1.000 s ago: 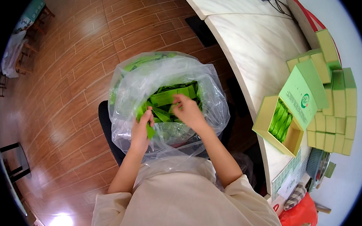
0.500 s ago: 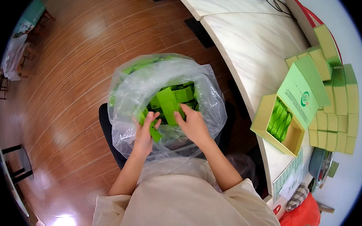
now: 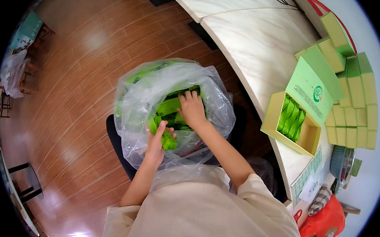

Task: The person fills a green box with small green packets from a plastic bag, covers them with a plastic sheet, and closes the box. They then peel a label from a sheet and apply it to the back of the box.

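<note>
A large clear plastic bag (image 3: 131, 111) stands in front of me, its mouth wide apart, with several bright green sachets (image 3: 168, 106) inside. Near the bag's lower left rim, my left hand (image 3: 155, 142) is closed around green sachets (image 3: 169, 142); the fingers partly cover them, and I cannot tell how many there are. My right hand (image 3: 192, 110) reaches into the bag, palm down, fingers apart over the loose sachets. Its fingertips touch the pile, and no sachet shows lifted in it.
On the white marbled table (image 3: 255, 46) to the right, a pale green box (image 3: 310, 141) has its lid raised and holds a row of green sachets. Closed boxes (image 3: 355, 82) are stacked behind it. A red bag (image 3: 326, 218) lies at the lower right. Brown tiled floor (image 3: 79, 137) spreads leftward.
My right hand has let go of the sachet it held upright and moved forward into the bag. The left hand stays near the rim, gripping sachets. The view has shifted slightly.
</note>
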Tool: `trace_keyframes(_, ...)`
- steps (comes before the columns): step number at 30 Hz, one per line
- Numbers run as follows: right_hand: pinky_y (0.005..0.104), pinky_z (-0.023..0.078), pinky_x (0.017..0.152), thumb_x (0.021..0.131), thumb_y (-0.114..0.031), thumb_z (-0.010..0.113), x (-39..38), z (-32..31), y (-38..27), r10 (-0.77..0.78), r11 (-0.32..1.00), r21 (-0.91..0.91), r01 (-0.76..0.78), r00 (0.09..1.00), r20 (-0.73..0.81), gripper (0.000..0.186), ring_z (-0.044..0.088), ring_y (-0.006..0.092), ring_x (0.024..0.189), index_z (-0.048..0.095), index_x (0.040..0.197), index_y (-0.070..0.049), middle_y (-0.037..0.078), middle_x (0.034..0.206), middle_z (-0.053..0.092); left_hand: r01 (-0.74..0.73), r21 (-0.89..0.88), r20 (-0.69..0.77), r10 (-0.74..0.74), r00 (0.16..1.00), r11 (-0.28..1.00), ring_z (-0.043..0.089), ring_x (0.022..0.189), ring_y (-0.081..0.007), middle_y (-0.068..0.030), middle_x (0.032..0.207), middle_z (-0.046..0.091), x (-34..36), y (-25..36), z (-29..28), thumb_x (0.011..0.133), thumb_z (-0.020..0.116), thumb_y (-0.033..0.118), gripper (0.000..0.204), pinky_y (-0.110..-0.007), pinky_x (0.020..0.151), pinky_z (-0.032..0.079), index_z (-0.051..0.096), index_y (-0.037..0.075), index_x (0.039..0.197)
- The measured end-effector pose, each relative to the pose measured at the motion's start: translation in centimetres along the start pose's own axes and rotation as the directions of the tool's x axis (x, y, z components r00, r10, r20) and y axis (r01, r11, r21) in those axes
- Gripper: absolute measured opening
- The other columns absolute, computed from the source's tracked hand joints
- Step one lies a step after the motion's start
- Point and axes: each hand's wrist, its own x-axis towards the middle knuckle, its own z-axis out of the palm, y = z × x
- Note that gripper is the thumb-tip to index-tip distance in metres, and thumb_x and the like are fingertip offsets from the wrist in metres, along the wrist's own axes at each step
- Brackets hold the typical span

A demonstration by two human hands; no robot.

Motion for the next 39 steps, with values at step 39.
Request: trace_keyframes(39, 0.0347, 0.048, 0.066, 0.088, -0.008, 0.058, -1.7, -3.0, -0.3, 0.200, 0.792, 0.591, -0.149, 0.980, -0.021, 0.020, 0.059, 0.0261, 0.071, 0.056, 0.107, -0.004, 0.017, 0.090, 0.056, 0.083, -0.035, 0.085, -0.080, 0.993, 0.996, 0.058, 0.102, -0.0215, -0.0106, 0.114, 0.059, -0.4, 1.0, -2.6, 0.093, 0.057, 0.036, 0.047, -0.036, 0.083, 0.050, 0.046, 0.007, 0.129)
